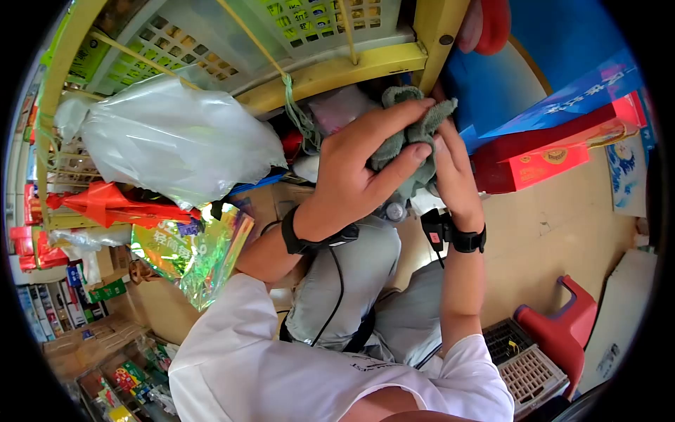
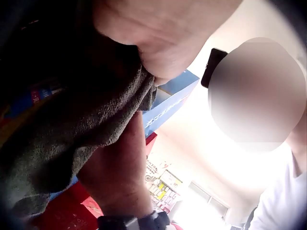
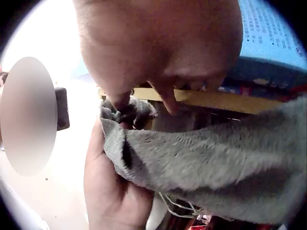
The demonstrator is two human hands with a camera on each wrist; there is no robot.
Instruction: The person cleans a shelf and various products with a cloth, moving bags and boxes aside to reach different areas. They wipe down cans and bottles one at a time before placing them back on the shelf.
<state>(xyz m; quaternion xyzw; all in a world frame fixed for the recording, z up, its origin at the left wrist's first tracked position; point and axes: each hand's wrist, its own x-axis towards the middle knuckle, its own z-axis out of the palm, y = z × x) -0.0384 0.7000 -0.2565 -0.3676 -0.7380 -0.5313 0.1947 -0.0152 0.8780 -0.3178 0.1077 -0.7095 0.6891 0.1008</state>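
Observation:
A grey-green cloth (image 1: pixel 406 144) is held between both hands in front of the yellow rack. My left hand (image 1: pixel 358 162) grips it from the left, thumb and fingers around the folds. On the other side my right hand (image 1: pixel 458 172) pinches the cloth's edge. In the left wrist view the cloth (image 2: pixel 105 105) hangs in folds beside the right hand (image 2: pixel 120 172). The right wrist view shows the cloth (image 3: pixel 201 167) stretched sideways, with the left hand (image 3: pixel 115 191) under its end and the right hand (image 3: pixel 163 43) above. Some fingertips are hidden by the cloth.
The yellow rack (image 1: pixel 330 79) with baskets stands ahead, a white plastic bag (image 1: pixel 176 133) at its left. Blue and red boxes (image 1: pixel 541 158) are to the right. A red stool (image 1: pixel 562 323) and crates (image 1: pixel 531 376) stand at the lower right. A shiny package (image 1: pixel 190 253) hangs left.

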